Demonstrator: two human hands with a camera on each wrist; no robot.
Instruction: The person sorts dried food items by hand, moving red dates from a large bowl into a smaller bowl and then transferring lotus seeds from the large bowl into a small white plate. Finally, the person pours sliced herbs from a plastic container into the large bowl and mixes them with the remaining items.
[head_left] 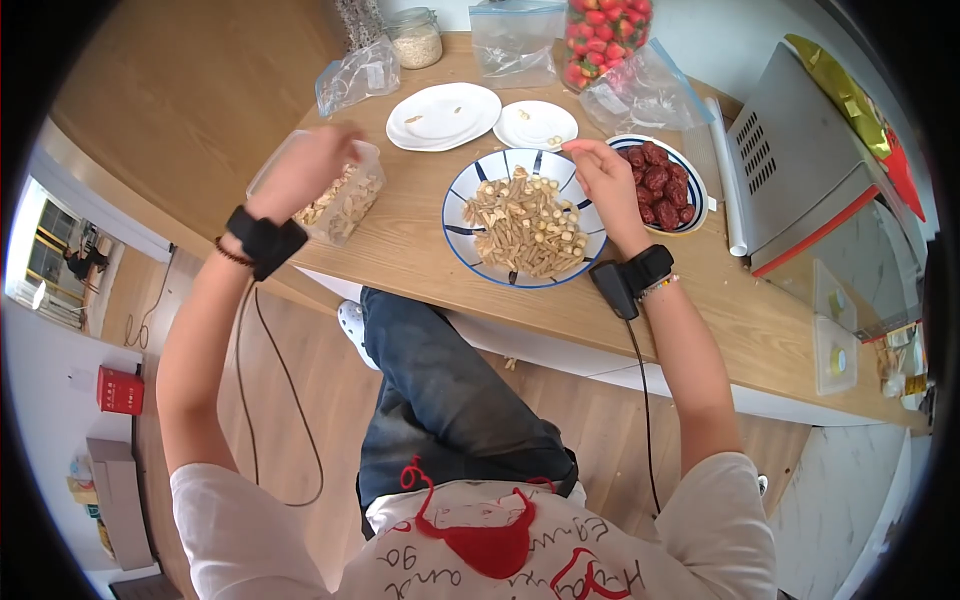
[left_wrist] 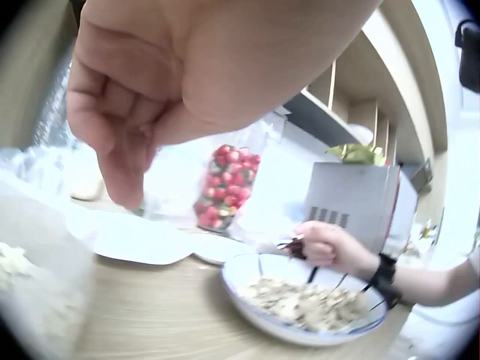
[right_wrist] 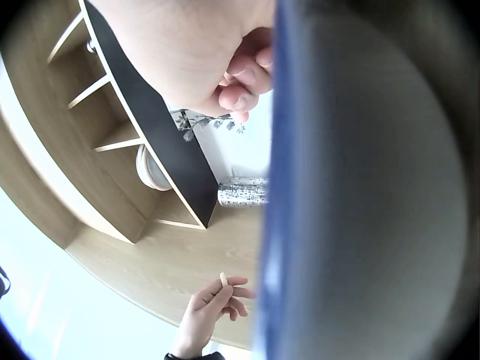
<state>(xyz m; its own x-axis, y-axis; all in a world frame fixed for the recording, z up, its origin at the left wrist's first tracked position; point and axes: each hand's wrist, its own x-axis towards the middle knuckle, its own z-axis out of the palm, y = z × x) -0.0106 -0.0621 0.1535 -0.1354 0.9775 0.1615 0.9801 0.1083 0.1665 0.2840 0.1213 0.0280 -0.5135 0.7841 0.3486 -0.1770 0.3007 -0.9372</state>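
My left hand [head_left: 310, 170] is over a clear plastic container [head_left: 372, 190] of pale dried pieces at the left. In the right wrist view its thumb and finger pinch a small pale stick-like piece [right_wrist: 223, 279]. My right hand [head_left: 607, 185] is at the right rim of a white, blue-striped bowl [head_left: 462, 240], its fingers curled in the right wrist view and no object showing between them. Short tan sticks [head_left: 510, 215] and round cream seeds [head_left: 560, 228] fill the bowl. Just beyond the right fingertips, a small white plate [head_left: 515, 135] bears a few pale seeds.
Dark red dates [head_left: 660, 185] lie in a blue-rimmed plate right of the bowl. A larger white plate [head_left: 440, 105] carries two small bits. Plastic bags [head_left: 515, 45], a jar [head_left: 415, 40] and a bag of red fruit [head_left: 605, 40] line the back. A grey appliance [head_left: 800, 150] stands right.
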